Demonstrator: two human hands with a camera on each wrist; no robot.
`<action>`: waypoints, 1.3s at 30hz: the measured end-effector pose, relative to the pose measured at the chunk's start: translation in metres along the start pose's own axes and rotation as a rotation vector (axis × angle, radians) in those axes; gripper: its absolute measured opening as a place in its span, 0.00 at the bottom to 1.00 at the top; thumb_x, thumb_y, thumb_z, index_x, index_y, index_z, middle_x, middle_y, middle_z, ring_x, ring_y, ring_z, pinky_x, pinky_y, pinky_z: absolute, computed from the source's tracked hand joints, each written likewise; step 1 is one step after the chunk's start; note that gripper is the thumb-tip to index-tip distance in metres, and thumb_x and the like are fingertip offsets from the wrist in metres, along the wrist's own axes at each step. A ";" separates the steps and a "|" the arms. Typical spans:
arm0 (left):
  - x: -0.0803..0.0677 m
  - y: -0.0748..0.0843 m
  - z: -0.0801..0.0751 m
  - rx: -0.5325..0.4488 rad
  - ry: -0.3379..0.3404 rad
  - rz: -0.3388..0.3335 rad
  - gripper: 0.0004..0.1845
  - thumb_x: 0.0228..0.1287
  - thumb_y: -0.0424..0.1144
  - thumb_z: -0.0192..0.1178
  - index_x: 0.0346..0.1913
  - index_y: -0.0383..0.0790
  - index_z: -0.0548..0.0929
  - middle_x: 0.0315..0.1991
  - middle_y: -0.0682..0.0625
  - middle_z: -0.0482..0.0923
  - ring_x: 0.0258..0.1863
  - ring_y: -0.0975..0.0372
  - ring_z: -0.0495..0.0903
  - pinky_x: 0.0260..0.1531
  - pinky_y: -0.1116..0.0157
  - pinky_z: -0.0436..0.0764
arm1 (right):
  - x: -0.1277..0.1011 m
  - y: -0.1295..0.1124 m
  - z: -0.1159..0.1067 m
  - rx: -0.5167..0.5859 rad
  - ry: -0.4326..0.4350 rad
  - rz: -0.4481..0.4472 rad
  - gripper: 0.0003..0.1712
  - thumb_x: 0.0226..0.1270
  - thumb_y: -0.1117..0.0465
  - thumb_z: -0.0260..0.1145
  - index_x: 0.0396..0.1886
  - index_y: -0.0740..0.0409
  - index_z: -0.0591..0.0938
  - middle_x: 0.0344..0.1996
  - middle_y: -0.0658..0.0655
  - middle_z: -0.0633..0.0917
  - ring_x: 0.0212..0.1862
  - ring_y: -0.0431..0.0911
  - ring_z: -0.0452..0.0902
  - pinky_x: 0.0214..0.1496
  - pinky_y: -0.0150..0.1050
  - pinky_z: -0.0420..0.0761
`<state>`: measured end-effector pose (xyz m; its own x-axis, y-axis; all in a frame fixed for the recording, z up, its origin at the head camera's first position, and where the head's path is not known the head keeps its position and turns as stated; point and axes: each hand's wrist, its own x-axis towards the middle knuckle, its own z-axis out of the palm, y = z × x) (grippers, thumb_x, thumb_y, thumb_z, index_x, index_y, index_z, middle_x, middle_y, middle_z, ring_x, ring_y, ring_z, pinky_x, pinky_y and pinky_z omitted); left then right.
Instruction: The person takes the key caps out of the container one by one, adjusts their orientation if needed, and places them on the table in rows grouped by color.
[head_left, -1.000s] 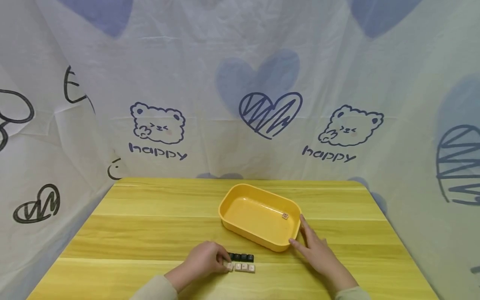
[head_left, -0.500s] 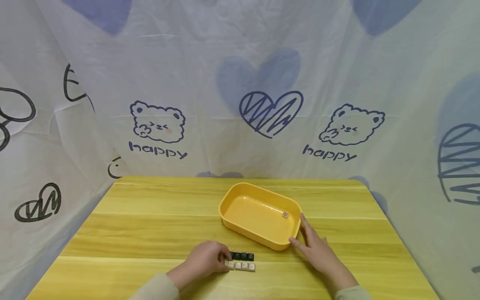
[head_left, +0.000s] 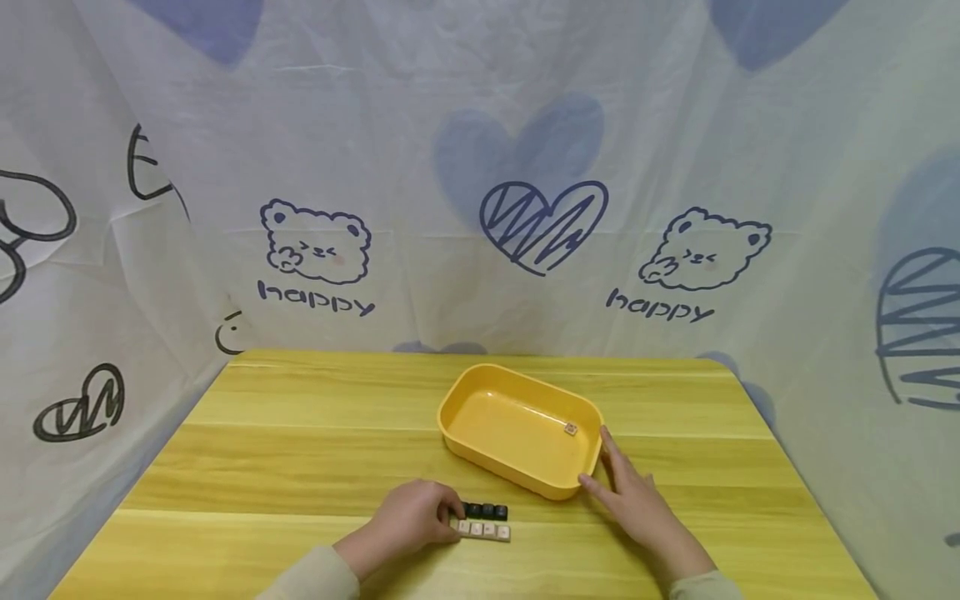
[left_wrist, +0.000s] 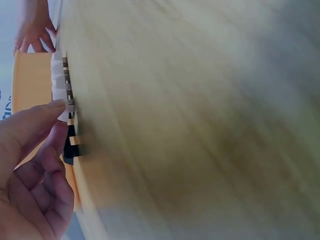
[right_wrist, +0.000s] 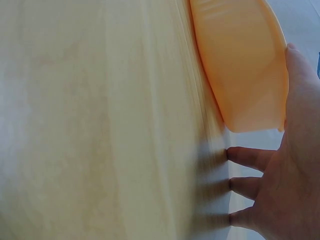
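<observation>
In the head view my left hand is at the left end of a row of white keycaps, its thumb and index finger pinching the end one. A row of black keycaps lies just behind, partly hidden by the index finger. The left wrist view shows the fingertips on the white keycaps, with black keycaps beside them. My right hand rests against the right corner of a yellow tray, fingers straight and spread. Its thumb touches the tray's rim in the right wrist view.
One small keycap lies inside the tray near its right end. Everything stands on a yellow wood-grain table. A white printed cloth hangs behind the table and along both sides.
The left hand has shifted slightly right with the end white keycap, which was tilted and apart and now sits in line against the others. Right hand and tray stay put.
</observation>
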<state>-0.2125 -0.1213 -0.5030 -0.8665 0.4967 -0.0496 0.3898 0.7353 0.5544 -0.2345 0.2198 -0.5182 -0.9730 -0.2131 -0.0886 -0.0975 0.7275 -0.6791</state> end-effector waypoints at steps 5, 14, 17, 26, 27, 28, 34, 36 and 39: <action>0.003 0.006 -0.006 0.016 0.011 0.006 0.10 0.47 0.40 0.76 0.35 0.49 0.88 0.19 0.68 0.72 0.20 0.74 0.70 0.25 0.71 0.72 | 0.000 0.000 0.001 0.006 0.003 -0.002 0.50 0.72 0.35 0.52 0.79 0.44 0.35 0.71 0.66 0.61 0.73 0.64 0.47 0.65 0.72 0.34; 0.029 0.037 -0.029 0.110 0.041 0.115 0.12 0.51 0.45 0.75 0.39 0.48 0.89 0.21 0.69 0.74 0.24 0.73 0.73 0.29 0.68 0.76 | 0.000 -0.002 -0.001 0.004 0.000 0.000 0.50 0.72 0.36 0.52 0.79 0.45 0.35 0.71 0.66 0.61 0.73 0.64 0.47 0.65 0.72 0.34; 0.038 0.047 -0.035 0.120 0.048 0.138 0.12 0.51 0.44 0.75 0.39 0.47 0.89 0.21 0.69 0.74 0.23 0.73 0.73 0.27 0.69 0.75 | 0.000 -0.002 -0.002 -0.002 -0.002 -0.001 0.50 0.72 0.36 0.52 0.79 0.45 0.35 0.71 0.66 0.61 0.73 0.64 0.47 0.65 0.72 0.35; 0.066 0.066 -0.044 0.196 0.057 0.175 0.11 0.54 0.45 0.74 0.39 0.50 0.89 0.22 0.67 0.76 0.23 0.73 0.73 0.29 0.71 0.75 | 0.000 -0.002 -0.003 0.008 -0.006 0.000 0.50 0.72 0.35 0.52 0.79 0.44 0.35 0.71 0.67 0.61 0.73 0.65 0.48 0.64 0.73 0.34; 0.070 0.068 -0.044 0.205 0.053 0.174 0.11 0.54 0.46 0.74 0.40 0.49 0.89 0.22 0.66 0.76 0.23 0.73 0.73 0.29 0.71 0.75 | 0.000 -0.002 -0.003 0.011 -0.007 0.000 0.50 0.72 0.35 0.52 0.79 0.44 0.35 0.71 0.67 0.61 0.73 0.65 0.47 0.64 0.73 0.33; 0.074 0.069 -0.045 0.216 0.047 0.171 0.11 0.54 0.46 0.74 0.40 0.49 0.89 0.23 0.66 0.76 0.23 0.73 0.73 0.29 0.71 0.75 | 0.001 -0.001 -0.003 0.010 -0.005 -0.002 0.50 0.72 0.36 0.52 0.79 0.44 0.35 0.71 0.67 0.61 0.73 0.65 0.47 0.64 0.73 0.34; 0.095 0.073 -0.045 0.267 0.008 0.158 0.12 0.53 0.48 0.74 0.40 0.50 0.88 0.22 0.66 0.76 0.22 0.73 0.73 0.28 0.71 0.74 | 0.000 -0.001 -0.001 0.002 0.009 -0.009 0.50 0.72 0.36 0.53 0.79 0.46 0.37 0.71 0.66 0.62 0.72 0.65 0.48 0.65 0.72 0.35; 0.101 0.074 -0.045 0.300 -0.008 0.162 0.13 0.53 0.48 0.74 0.41 0.51 0.88 0.24 0.65 0.77 0.23 0.72 0.73 0.29 0.71 0.74 | 0.000 -0.001 0.000 0.002 0.014 -0.010 0.50 0.72 0.37 0.53 0.79 0.47 0.37 0.71 0.66 0.62 0.72 0.65 0.48 0.65 0.72 0.35; 0.111 0.077 -0.043 0.362 -0.040 0.175 0.14 0.53 0.49 0.74 0.42 0.51 0.88 0.28 0.61 0.81 0.26 0.71 0.75 0.30 0.70 0.75 | 0.001 0.000 0.001 -0.001 0.023 -0.012 0.50 0.72 0.36 0.53 0.80 0.47 0.38 0.71 0.66 0.62 0.72 0.65 0.49 0.65 0.73 0.35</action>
<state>-0.2919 -0.0291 -0.4303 -0.7674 0.6410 -0.0163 0.6212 0.7495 0.2288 -0.2351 0.2193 -0.5193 -0.9763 -0.2069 -0.0634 -0.1097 0.7256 -0.6793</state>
